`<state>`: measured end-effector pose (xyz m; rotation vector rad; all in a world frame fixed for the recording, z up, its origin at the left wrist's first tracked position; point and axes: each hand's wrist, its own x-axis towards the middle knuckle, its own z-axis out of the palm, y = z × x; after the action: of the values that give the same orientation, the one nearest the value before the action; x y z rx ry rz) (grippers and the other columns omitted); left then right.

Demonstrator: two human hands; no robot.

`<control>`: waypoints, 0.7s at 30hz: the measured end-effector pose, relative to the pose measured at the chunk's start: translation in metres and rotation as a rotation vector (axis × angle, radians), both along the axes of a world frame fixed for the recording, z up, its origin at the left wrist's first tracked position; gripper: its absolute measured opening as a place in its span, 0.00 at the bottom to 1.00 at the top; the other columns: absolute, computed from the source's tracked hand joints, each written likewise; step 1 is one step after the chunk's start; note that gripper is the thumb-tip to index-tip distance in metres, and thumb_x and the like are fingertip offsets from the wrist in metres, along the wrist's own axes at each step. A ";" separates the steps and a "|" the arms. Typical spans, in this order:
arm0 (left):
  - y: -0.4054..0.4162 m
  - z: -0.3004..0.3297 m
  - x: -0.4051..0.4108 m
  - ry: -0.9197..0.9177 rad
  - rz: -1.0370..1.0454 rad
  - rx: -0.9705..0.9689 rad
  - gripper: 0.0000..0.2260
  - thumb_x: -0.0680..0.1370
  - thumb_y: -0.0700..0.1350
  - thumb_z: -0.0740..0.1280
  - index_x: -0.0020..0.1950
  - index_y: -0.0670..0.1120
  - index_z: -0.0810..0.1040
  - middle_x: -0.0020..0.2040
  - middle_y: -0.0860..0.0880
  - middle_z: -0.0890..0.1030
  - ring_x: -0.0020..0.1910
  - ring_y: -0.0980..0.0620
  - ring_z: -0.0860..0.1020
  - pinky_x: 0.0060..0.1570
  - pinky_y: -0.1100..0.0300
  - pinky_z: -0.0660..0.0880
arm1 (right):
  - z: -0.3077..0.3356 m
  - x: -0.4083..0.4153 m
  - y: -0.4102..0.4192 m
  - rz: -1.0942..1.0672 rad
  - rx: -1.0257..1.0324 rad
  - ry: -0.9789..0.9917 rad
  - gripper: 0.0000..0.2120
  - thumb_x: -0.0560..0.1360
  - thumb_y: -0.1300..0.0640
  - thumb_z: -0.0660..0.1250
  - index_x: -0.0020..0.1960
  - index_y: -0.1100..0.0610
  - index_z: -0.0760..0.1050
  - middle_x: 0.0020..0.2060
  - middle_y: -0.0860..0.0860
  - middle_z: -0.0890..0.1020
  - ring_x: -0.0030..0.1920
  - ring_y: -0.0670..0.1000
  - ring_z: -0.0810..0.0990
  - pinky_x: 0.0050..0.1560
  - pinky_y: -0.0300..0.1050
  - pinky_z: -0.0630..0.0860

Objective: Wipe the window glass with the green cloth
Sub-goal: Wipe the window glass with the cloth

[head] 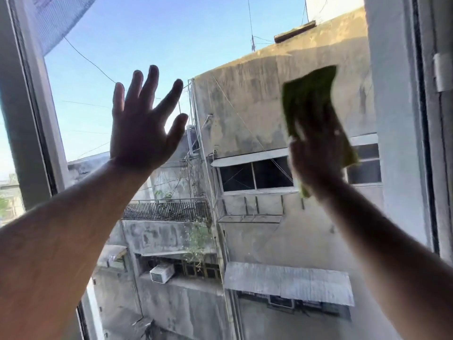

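I see my right hand (316,163) raised, fingers clamped on the cloth (311,99) against the glass (232,33); left hand (141,133) lifted, fingers spread apart.

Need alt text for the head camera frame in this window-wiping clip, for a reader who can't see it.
A person's right hand holds a green cloth up against the window glass near the right frame, while the left hand is raised with fingers spread, empty. Through the glass are weathered concrete buildings and blue sky.
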<state>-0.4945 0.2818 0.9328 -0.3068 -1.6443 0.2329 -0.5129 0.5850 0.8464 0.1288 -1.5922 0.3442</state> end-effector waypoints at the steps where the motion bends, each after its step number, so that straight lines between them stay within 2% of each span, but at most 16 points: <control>1: -0.001 -0.002 0.002 -0.004 -0.005 -0.002 0.26 0.83 0.59 0.52 0.79 0.52 0.64 0.82 0.39 0.59 0.81 0.37 0.57 0.78 0.37 0.52 | -0.034 0.000 -0.039 0.069 0.152 -0.010 0.36 0.71 0.56 0.56 0.79 0.46 0.61 0.79 0.55 0.65 0.79 0.62 0.60 0.74 0.61 0.64; 3: 0.001 -0.001 0.008 -0.044 -0.010 0.002 0.26 0.83 0.59 0.53 0.79 0.51 0.64 0.81 0.39 0.59 0.81 0.36 0.56 0.77 0.36 0.52 | -0.115 0.014 -0.113 0.194 0.643 -0.110 0.37 0.68 0.56 0.59 0.77 0.43 0.63 0.78 0.50 0.66 0.79 0.58 0.58 0.77 0.59 0.56; 4: 0.003 0.000 0.013 -0.084 -0.011 0.009 0.26 0.83 0.58 0.54 0.80 0.50 0.64 0.81 0.38 0.59 0.81 0.36 0.55 0.77 0.36 0.51 | -0.145 0.023 -0.134 0.188 0.865 -0.156 0.36 0.69 0.55 0.60 0.77 0.43 0.63 0.78 0.48 0.65 0.80 0.57 0.57 0.78 0.58 0.51; 5: 0.006 0.001 0.019 -0.131 -0.015 0.021 0.26 0.82 0.56 0.56 0.80 0.50 0.64 0.81 0.38 0.59 0.81 0.35 0.55 0.77 0.36 0.52 | -0.164 0.028 -0.142 0.173 0.993 -0.195 0.35 0.70 0.53 0.60 0.77 0.43 0.63 0.78 0.47 0.64 0.80 0.56 0.56 0.79 0.56 0.49; 6: 0.009 0.001 0.026 -0.176 -0.024 0.034 0.26 0.82 0.54 0.58 0.79 0.49 0.64 0.81 0.38 0.60 0.80 0.35 0.57 0.77 0.36 0.54 | -0.170 0.029 -0.143 0.173 1.030 -0.222 0.34 0.71 0.52 0.61 0.77 0.43 0.63 0.79 0.47 0.64 0.80 0.56 0.57 0.80 0.54 0.49; 8: 0.007 -0.011 0.044 -0.231 -0.067 0.028 0.24 0.81 0.52 0.60 0.76 0.48 0.68 0.76 0.39 0.70 0.76 0.36 0.66 0.74 0.38 0.63 | -0.163 0.030 -0.137 0.214 1.022 -0.272 0.33 0.73 0.52 0.62 0.77 0.43 0.64 0.79 0.47 0.65 0.80 0.55 0.59 0.79 0.53 0.55; 11: -0.009 -0.077 0.076 -0.290 -0.132 0.067 0.18 0.80 0.51 0.59 0.67 0.46 0.75 0.61 0.42 0.82 0.58 0.39 0.80 0.57 0.46 0.76 | -0.155 0.035 -0.131 0.364 1.008 -0.281 0.31 0.73 0.54 0.61 0.77 0.48 0.67 0.78 0.49 0.66 0.80 0.55 0.60 0.79 0.53 0.57; 14: -0.027 -0.163 0.099 -0.453 -0.204 0.311 0.14 0.79 0.49 0.62 0.61 0.44 0.77 0.50 0.45 0.84 0.45 0.42 0.84 0.43 0.53 0.79 | -0.152 0.031 -0.122 0.453 0.993 -0.247 0.29 0.74 0.56 0.64 0.75 0.54 0.69 0.77 0.53 0.68 0.79 0.56 0.62 0.79 0.55 0.60; 16: -0.029 -0.204 0.105 -0.597 -0.245 0.482 0.17 0.77 0.54 0.65 0.60 0.45 0.76 0.44 0.50 0.83 0.39 0.47 0.83 0.38 0.59 0.77 | -0.151 0.026 -0.116 0.457 0.966 -0.212 0.27 0.76 0.54 0.66 0.75 0.53 0.70 0.77 0.54 0.68 0.78 0.57 0.62 0.78 0.56 0.63; 19: -0.020 -0.229 0.096 -0.690 -0.314 0.657 0.23 0.72 0.61 0.69 0.58 0.46 0.76 0.41 0.52 0.83 0.39 0.49 0.83 0.37 0.61 0.75 | -0.158 0.025 -0.112 0.459 0.830 -0.067 0.26 0.77 0.51 0.66 0.74 0.49 0.70 0.76 0.55 0.70 0.75 0.59 0.69 0.76 0.56 0.64; 21: -0.014 -0.223 0.091 -0.766 -0.413 0.827 0.23 0.66 0.62 0.72 0.52 0.46 0.78 0.41 0.51 0.84 0.43 0.44 0.84 0.40 0.55 0.79 | -0.164 0.030 -0.109 0.452 0.657 -0.019 0.29 0.76 0.47 0.70 0.75 0.48 0.68 0.73 0.56 0.73 0.70 0.60 0.74 0.70 0.56 0.71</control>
<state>-0.4036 0.2678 0.7095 -0.0831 -2.2027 -0.9706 -0.4831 0.4758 0.6827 1.0013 -1.6357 0.1534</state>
